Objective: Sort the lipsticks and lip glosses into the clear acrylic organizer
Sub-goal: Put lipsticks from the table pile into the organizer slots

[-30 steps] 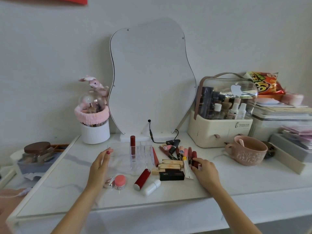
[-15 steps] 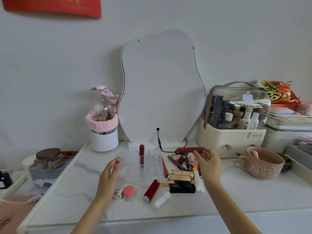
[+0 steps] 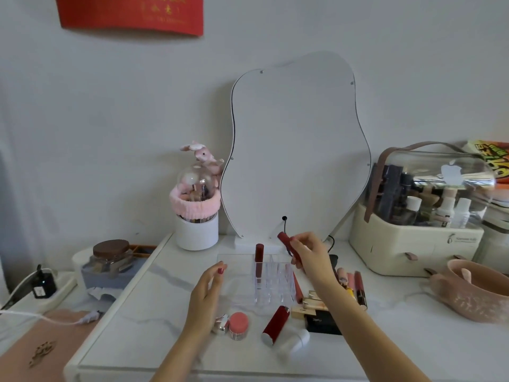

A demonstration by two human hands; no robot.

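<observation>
Head view: right hand (image 3: 309,253) pinches a dark red gloss (image 3: 288,245), tilted, above the organizer (image 3: 274,282) beside one tube (image 3: 259,260) already standing; left hand (image 3: 209,288), fingers loosely open, steadies its left side; upright the gloss, then lower into a free cell.

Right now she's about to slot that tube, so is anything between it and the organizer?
Nothing visible: the right hand holds the dark red tube tilted above the clear organizer, beside the one standing tube.
</observation>
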